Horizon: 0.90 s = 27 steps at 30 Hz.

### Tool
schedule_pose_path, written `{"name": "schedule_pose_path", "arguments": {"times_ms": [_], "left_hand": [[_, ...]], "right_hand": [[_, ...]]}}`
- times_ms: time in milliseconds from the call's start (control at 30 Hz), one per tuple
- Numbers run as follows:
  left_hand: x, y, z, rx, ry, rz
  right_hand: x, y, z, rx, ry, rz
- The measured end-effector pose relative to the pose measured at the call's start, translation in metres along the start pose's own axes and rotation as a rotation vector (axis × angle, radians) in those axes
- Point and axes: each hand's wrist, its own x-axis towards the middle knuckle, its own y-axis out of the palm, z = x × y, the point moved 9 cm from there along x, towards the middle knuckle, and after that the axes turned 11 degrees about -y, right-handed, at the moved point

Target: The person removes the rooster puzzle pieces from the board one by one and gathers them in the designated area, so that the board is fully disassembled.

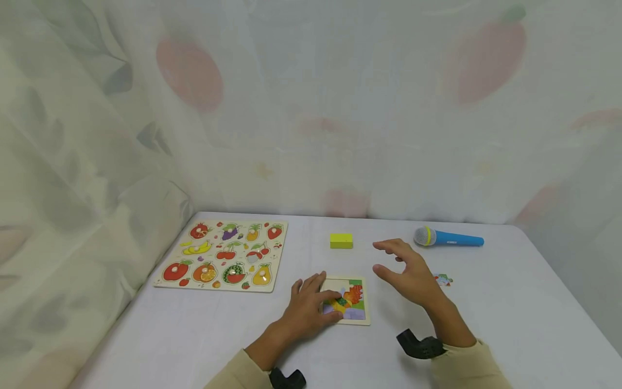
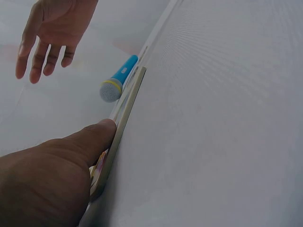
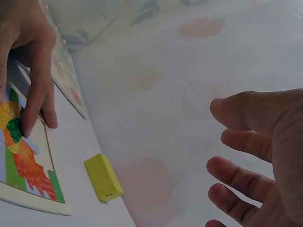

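A small framed jigsaw puzzle (image 1: 357,310) with a colourful picture lies flat on the table. My left hand (image 1: 305,309) rests on its left side, index fingertip on the picture and thumb (image 2: 97,135) along the near edge. In the right wrist view, the left hand's other fingers reach down by the frame's border. To the right of the puzzle, my right hand (image 1: 413,275) hovers above the table, its fingers apart from the thumb and nothing between them. A loose jigsaw piece (image 1: 443,280) lies on the cloth beyond the right wrist.
At the left lies a larger fruit peg board (image 1: 267,254). A yellow block (image 1: 342,241) sits behind the small puzzle, and a blue toy microphone (image 1: 457,239) lies at the back right. Patterned curtain cloth (image 1: 311,108) hangs behind the white-covered table (image 1: 170,335).
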Motion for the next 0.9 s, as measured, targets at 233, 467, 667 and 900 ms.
{"name": "schedule_pose_path", "arguments": {"times_ms": [233,467,667,900], "left_hand": [[0.000,0.001,0.000,-0.003,0.003,0.004],[0.000,0.000,0.000,0.000,0.011,-0.004],[0.000,0.001,-0.001,0.007,0.016,-0.010],[0.000,0.000,0.000,0.014,0.012,-0.015]], "right_hand": [[0.001,0.022,-0.013,0.012,0.073,0.028],[-0.003,0.042,-0.028,0.067,0.109,0.035],[-0.008,0.054,-0.038,0.072,0.091,0.053],[-0.012,0.066,-0.048,0.102,0.102,0.075]]}}
